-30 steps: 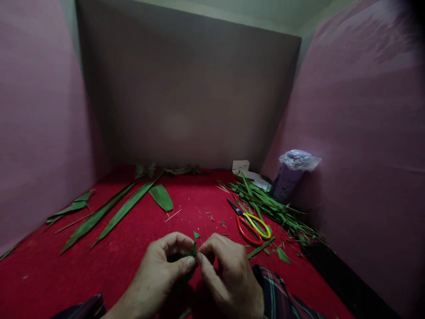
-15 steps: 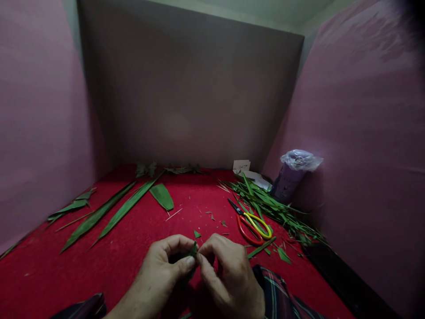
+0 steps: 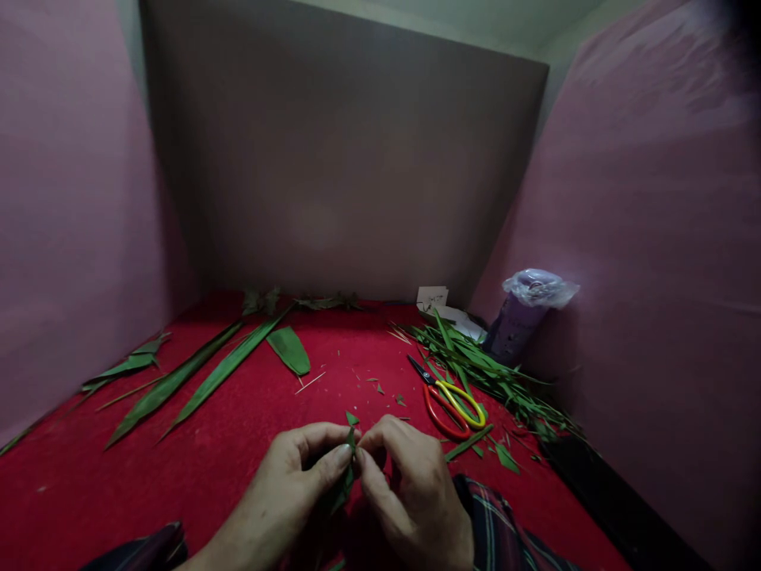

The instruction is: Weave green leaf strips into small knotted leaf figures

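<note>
Between the thumb and forefinger of my left hand (image 3: 285, 484) is a small folded piece of green leaf (image 3: 343, 493), its pointed tip standing up. My right hand (image 3: 416, 484) is closed in a pinch at the leaf's right edge; its fingertips hide the exact spot they grip. Just beyond my fingers a small leaf scrap (image 3: 352, 418) lies on the red cloth (image 3: 219, 484). Scissors (image 3: 452, 400) with one red and one yellow handle rest to the right of that scrap, blades pointing away and closed.
A heap of green leaf strips (image 3: 476, 357) lies at the right, beside a purple container (image 3: 517, 325) with a plastic liner. Long leaves (image 3: 226, 381) spread at the left. Toothpicks (image 3: 311, 382) and trimmings are scattered midway. Pink walls (image 3: 654, 277) flank the cloth.
The leaf piece has turned in my fingers, and more of it shows below my left thumb. Both hands stay pinched close together, nearly in the same place.
</note>
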### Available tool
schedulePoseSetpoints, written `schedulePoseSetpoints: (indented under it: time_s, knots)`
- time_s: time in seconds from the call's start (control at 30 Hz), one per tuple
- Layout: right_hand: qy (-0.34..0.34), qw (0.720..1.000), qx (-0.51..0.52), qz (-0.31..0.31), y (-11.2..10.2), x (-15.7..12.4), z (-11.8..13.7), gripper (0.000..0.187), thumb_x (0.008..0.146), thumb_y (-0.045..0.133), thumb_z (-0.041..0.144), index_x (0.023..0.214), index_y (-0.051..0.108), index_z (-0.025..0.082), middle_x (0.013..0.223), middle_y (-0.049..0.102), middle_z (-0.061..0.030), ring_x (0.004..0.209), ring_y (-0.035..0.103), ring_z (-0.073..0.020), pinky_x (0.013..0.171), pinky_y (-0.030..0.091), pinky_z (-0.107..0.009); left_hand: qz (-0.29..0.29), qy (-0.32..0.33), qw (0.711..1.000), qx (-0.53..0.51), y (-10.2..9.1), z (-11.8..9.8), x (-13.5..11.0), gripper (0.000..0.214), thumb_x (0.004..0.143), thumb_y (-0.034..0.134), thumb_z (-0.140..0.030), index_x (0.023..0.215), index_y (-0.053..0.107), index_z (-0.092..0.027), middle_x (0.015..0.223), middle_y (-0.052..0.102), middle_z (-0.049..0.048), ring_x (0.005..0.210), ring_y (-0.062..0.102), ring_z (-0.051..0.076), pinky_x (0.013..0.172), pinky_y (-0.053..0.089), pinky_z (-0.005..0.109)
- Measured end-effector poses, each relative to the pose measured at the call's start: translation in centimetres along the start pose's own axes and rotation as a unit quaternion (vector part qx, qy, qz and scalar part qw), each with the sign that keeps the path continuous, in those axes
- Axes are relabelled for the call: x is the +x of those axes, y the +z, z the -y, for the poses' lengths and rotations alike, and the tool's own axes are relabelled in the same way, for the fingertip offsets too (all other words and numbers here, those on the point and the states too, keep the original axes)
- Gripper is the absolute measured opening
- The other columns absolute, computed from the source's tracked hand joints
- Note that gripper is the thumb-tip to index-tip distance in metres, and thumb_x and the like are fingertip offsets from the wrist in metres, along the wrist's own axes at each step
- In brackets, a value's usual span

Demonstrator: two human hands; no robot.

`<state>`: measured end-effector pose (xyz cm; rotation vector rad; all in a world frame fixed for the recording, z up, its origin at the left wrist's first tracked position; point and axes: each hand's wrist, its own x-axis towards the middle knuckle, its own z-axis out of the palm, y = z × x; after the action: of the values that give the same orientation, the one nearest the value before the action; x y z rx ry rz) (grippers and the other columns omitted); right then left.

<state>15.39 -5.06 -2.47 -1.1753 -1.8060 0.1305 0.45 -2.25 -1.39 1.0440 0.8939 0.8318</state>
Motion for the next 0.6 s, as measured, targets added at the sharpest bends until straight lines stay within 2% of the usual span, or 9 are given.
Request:
schedulePoseSetpoints:
  time_s: [0.1, 0.17, 0.43, 0.6]
  knots:
    - [0.001, 1.0, -0.003, 0.0, 0.01, -0.09, -0.01, 0.015, 0.084, 0.051, 0.016, 0.069, 0.053, 0.017, 0.062, 0.055, -0.0001, 0.058, 0.051, -0.0131, 0.055, 0.033, -0.025, -0.015, 0.002, 1.0, -0.002, 0.06, 0.04, 0.02, 0.029, 0.062, 0.079, -0.038, 0.071, 0.067, -0.014, 0.058, 0.06, -0.0021, 0.051, 0.047, 0.009, 0.049, 0.034, 0.02]
    - [0.0, 1.0, -0.003, 0.002, -0.04, -0.09, 0.03, 0.015, 0.084, 0.051, 0.016, 0.069, 0.054, 0.017, 0.063, 0.056, -0.0003, 0.058, 0.051, -0.0129, 0.055, 0.033, -0.025, -0.028, 0.013, 1.0, -0.004, 0.04, 0.03, 0.08, 0.031, 0.058, 0.081, -0.039, 0.068, 0.066, -0.014, 0.055, 0.059, -0.0031, 0.048, 0.045, 0.008, 0.047, 0.033, 0.019]
    - [-0.009, 1.0, -0.007, -0.006, -0.15, 0.18, 0.06, 0.016, 0.083, 0.051, 0.016, 0.067, 0.051, 0.018, 0.059, 0.054, 0.001, 0.054, 0.05, -0.012, 0.054, 0.032, -0.025, -0.046, 0.01, 0.999, -0.018, -0.07, 0.5, 0.42, 0.034, 0.052, 0.084, -0.038, 0.066, 0.064, -0.014, 0.054, 0.062, -0.002, 0.049, 0.05, 0.009, 0.048, 0.036, 0.02]
    - [-0.008, 1.0, -0.018, -0.005, 0.04, -0.1, 0.03, 0.016, 0.083, 0.049, 0.015, 0.068, 0.051, 0.018, 0.06, 0.055, 0.0001, 0.056, 0.052, -0.0131, 0.054, 0.032, -0.025, -0.051, 0.003, 0.998, -0.031, -0.17, 0.81, 0.38, 0.028, 0.056, 0.083, -0.031, 0.072, 0.067, -0.015, 0.059, 0.067, 0.0004, 0.053, 0.056, 0.012, 0.052, 0.041, 0.022]
